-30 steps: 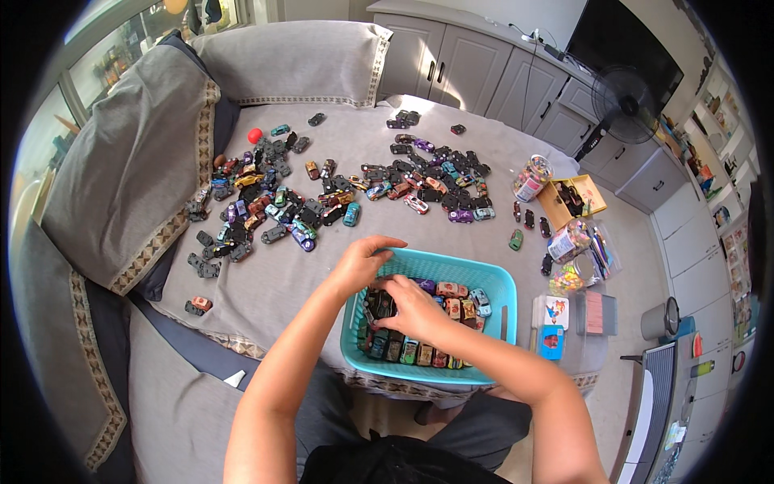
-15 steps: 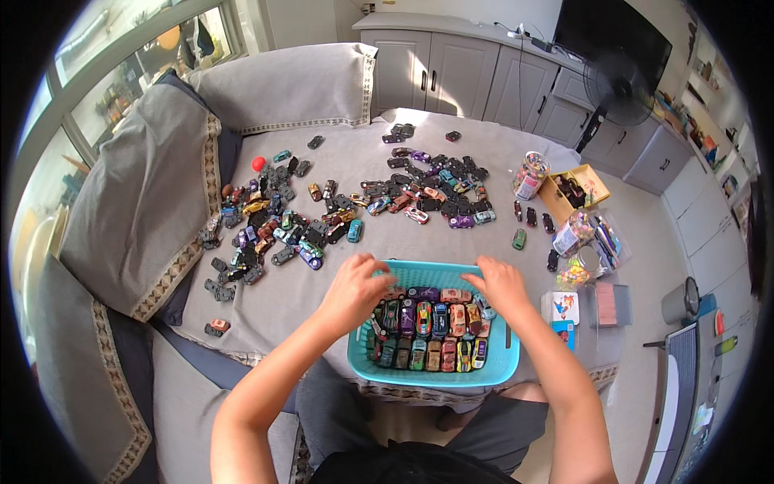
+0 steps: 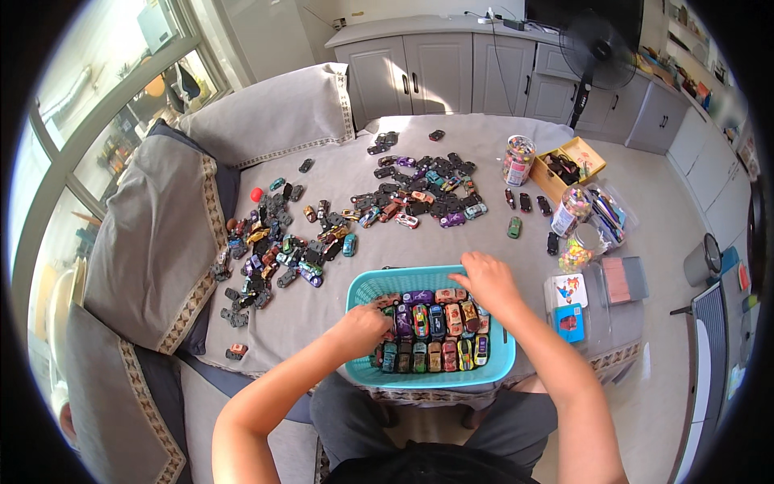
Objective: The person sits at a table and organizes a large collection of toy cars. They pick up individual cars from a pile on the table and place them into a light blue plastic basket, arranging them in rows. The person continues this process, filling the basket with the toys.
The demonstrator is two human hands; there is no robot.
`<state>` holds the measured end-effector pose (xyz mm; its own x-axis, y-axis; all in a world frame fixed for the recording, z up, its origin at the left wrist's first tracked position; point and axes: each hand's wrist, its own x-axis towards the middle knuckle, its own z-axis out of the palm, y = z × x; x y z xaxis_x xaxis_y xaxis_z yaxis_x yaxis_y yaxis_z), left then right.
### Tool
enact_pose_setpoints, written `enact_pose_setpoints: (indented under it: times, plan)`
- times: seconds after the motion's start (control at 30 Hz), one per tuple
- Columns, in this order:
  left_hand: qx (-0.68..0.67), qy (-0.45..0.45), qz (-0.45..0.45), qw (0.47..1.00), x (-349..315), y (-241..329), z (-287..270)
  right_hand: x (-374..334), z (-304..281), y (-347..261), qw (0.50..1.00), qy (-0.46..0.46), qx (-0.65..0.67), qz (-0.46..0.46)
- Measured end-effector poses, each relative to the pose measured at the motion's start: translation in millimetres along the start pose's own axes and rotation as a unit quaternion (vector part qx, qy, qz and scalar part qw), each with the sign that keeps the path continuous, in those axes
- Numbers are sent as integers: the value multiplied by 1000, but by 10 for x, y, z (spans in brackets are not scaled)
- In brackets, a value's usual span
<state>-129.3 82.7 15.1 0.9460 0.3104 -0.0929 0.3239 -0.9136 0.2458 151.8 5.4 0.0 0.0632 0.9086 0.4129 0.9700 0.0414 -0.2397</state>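
Note:
A turquoise plastic basket (image 3: 348, 367) sits in front of me at the near edge of the cloth-covered table, over my knees. Inside it, toy cars (image 3: 436, 321) stand packed side by side in rows. My left hand (image 3: 367, 329) reaches over the basket's left side, its fingers bent down onto a toy car at the left end of the rows; the fingertips and most of that car are hidden. At the far right, my right hand (image 3: 486, 282) grips the basket's back rim, thumb toward the inside.
Loose toy cars lie in two heaps, one at left (image 3: 274, 250) and one at centre back (image 3: 419, 189). A red ball (image 3: 256, 194) rests by the left heap. Candy jars (image 3: 518, 161), a wooden box (image 3: 551, 181) and plastic containers (image 3: 627, 278) crowd the right side.
My left hand has come down from above the basket's far left rim to the cars inside. My right hand still holds the back rim. The view has shifted slightly.

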Motion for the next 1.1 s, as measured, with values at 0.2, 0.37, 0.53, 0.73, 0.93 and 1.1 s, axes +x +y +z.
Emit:
enact_pose_setpoints:
  times: [0.2, 0.37, 0.53, 0.73, 0.93, 1.1]
  plan:
    - [-62, -18, -201, 978, 93, 309, -289, -12, -39, 19, 1000, 1, -2, 1]
    - [148, 62, -87, 983, 76, 91, -31, -8, -54, -25, 1000, -4, 4, 2]
    - [224, 37, -53, 972, 54, 89, -153, -7, -42, 3, 1000, -15, 25, 12]
    - [263, -81, -38, 961, -9, 81, -64, 8, -59, -38, 1000, -4, 26, 6]
    - [151, 20, -58, 987, -63, 169, -60, -4, -30, -13, 1000, -4, 13, 6]
    - [259, -7, -46, 965, -74, 136, 47, 9, -57, -33, 1000, -14, 2, 7]
